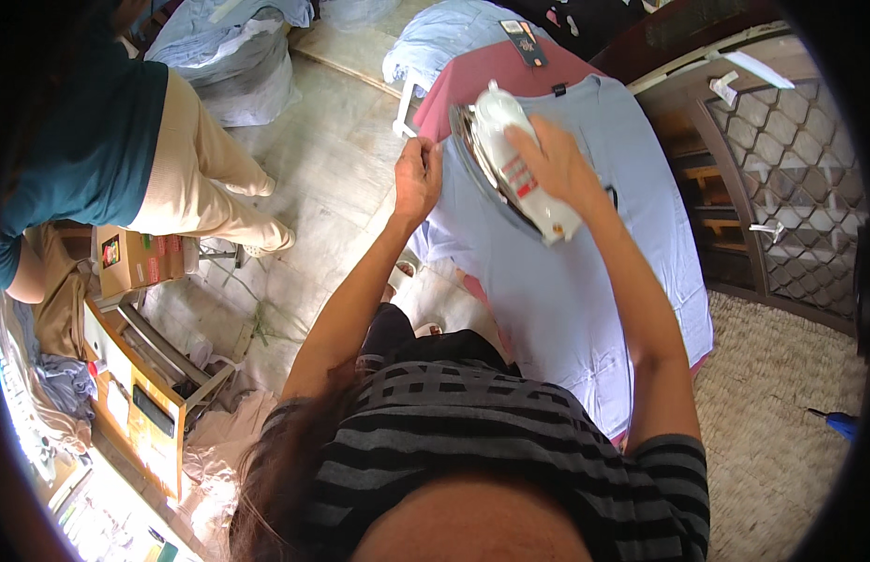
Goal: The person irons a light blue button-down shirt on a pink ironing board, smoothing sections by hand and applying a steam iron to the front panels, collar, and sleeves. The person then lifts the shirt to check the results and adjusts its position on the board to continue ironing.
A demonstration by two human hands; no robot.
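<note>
Head view. The right hand [558, 164] is wrapped around the handle of a white clothes iron [519, 169], tilted with its metal soleplate turned toward the left hand [417, 178], which pinches the edge of a light blue T-shirt [585, 281] spread on the maroon-covered ironing board [472, 80]. The iron looks rigid, fairly heavy and probably hot underneath, so only the handle suits grasping; the shirt is light and limp, best held taut at a hem.

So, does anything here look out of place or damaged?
Nothing looks damaged or spilled. The right hand holds a white clothes iron tilted off the light blue shirt; the left hand grips the shirt's edge.
</note>
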